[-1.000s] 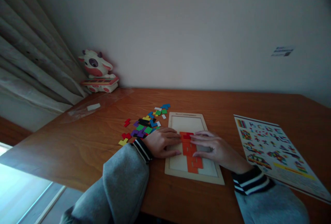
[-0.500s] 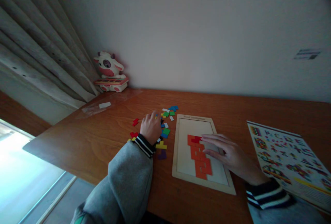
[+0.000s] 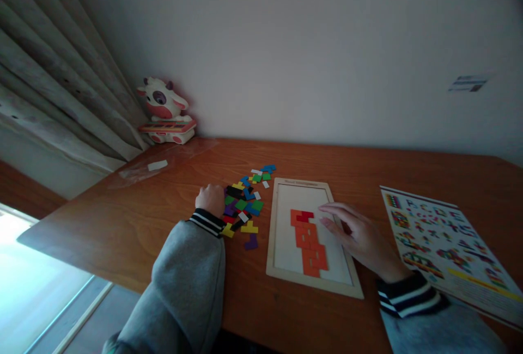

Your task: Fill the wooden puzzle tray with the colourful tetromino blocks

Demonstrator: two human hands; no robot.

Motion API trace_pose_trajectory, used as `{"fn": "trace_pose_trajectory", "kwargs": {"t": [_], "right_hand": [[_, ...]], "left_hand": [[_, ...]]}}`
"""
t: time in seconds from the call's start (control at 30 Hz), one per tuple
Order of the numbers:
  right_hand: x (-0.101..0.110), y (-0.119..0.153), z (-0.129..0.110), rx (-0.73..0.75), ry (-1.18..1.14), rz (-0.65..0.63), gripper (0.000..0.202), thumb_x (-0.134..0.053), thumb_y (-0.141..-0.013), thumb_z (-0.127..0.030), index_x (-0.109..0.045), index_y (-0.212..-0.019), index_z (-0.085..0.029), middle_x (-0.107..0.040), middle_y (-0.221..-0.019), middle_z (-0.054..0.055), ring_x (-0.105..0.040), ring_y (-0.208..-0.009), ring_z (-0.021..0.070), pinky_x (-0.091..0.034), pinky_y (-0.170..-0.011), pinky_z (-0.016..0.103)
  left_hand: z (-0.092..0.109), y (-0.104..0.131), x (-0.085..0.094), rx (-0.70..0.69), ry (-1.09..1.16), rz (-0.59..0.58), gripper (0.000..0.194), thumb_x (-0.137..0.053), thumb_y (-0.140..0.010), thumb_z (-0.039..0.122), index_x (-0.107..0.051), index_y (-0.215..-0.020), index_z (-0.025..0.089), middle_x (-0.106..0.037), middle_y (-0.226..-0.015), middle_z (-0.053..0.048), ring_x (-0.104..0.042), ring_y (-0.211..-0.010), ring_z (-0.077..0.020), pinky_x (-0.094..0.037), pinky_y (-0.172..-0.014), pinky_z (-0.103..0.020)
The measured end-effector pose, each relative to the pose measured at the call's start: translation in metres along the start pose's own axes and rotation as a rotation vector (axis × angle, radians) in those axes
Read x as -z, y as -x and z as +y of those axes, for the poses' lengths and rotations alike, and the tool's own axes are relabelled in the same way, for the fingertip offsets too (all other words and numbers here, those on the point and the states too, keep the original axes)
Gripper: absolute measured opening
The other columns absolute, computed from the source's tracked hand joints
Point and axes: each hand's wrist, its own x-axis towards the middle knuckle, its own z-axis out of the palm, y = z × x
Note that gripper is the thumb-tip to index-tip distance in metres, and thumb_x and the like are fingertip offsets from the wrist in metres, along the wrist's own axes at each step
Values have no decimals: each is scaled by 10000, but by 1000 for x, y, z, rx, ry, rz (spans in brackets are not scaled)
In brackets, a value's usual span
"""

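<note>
My left hand (image 3: 210,199) rests at the left edge of a pile of coloured puzzle pieces (image 3: 241,205), its fingers curled down. What lies under or within those fingers is hidden. Over the right part of a wooden puzzle tray (image 3: 314,288), my right hand (image 3: 353,234) hovers with thumb and fingers apart and nothing between them. Inside the tray, several orange pieces (image 3: 306,237) sit joined in a column, with a red piece (image 3: 305,216) at their top. A yellow piece (image 3: 249,227) and a purple piece (image 3: 251,242) lie between the pile and the tray.
A printed pattern sheet (image 3: 445,245) lies right of the tray. At the back left stands a toy cow with a keyboard (image 3: 167,111), near a clear plastic wrapper (image 3: 134,173) with a white label. The table (image 3: 122,234) meets a wall behind; a curtain (image 3: 61,81) hangs at left.
My left hand has moved left from over the pile to its edge, uncovering more pieces; the red pieces there are now hidden. My right hand has drawn slightly away from the red piece.
</note>
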Motion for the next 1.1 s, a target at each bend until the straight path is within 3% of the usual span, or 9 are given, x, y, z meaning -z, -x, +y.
{"fn": "trace_pose_trajectory", "kwargs": {"t": [0.27, 0.33, 0.4, 0.47, 0.57, 0.73, 0.9, 1.1], "right_hand": [[-2, 0, -1, 0, 13, -22, 278, -520, -975, -440, -662, -1138, -266, -685, -1152, 70, -639, -1101, 243, -523, -972, 423], [-3, -1, -1, 18, 16, -29, 265, -523, -975, -431, -666, -1126, -266, -683, -1146, 68, -640, -1096, 238, -527, -967, 416], [-3, -1, 0, 37, 21, -26, 256, -522, -978, -418, -671, -1118, -263, -685, -1137, 69, -643, -1087, 234, -534, -955, 409], [-4, -2, 0, 59, 29, -19, 248, -522, -982, -397, -673, -1119, -257, -688, -1135, 69, -644, -1082, 229, -536, -955, 408], [-5, -1, -1, 109, 34, -25, 254, -537, -981, -368, -666, -1167, -255, -691, -1173, 69, -638, -1110, 224, -528, -985, 412], [-11, -1, -8, 161, 25, -104, 302, -560, -975, -343, -656, -1254, -276, -687, -1252, 58, -628, -1167, 214, -516, -1027, 424], [-4, 1, -2, 178, 10, -222, 351, -607, -945, -397, -660, -1282, -311, -647, -1353, 44, -548, -1299, 248, -462, -1091, 485], [2, 0, 1, 150, -4, -362, 734, -768, -689, -646, -631, -1326, -309, -567, -1445, 63, -442, -1388, 333, -386, -1130, 570]], "left_hand": [[3, 4, 0, 25, -2, 56, 340, -389, -946, 154, -673, -1133, 128, -606, -1190, -205, -618, -1109, -369, -579, -795, -439], [4, 2, -2, -37, 26, 116, 337, -405, -937, 133, -672, -1144, 143, -595, -1221, -191, -602, -1123, -360, -578, -812, -447], [8, 1, -4, -226, 115, 255, 328, -429, -939, 125, -663, -1166, 160, -608, -1228, -157, -602, -1117, -316, -562, -886, -440], [17, 2, -7, -507, 241, 417, 285, -460, -959, 163, -665, -1158, 176, -641, -1199, -118, -615, -1086, -265, -537, -952, -412], [36, 11, -12, -870, 381, 530, 227, -495, -982, 251, -675, -1106, 189, -679, -1144, -92, -638, -1037, -231, -538, -949, -390], [61, 31, -19, -1216, 479, 421, 248, -501, -993, 285, -655, -1146, 166, -701, -1143, -95, -657, -1034, -210, -556, -918, -355], [58, 29, -22, -1219, 448, 319, 295, -459, -1004, 262, -624, -1221, 148, -668, -1241, -126, -642, -1124, -221, -542, -976, -381], [50, 22, -24, -1238, 424, 272, 306, -459, -1014, 292, -636, -1222, 155, -654, -1280, -132, -635, -1170, -228, -527, -1021, -389]]}}
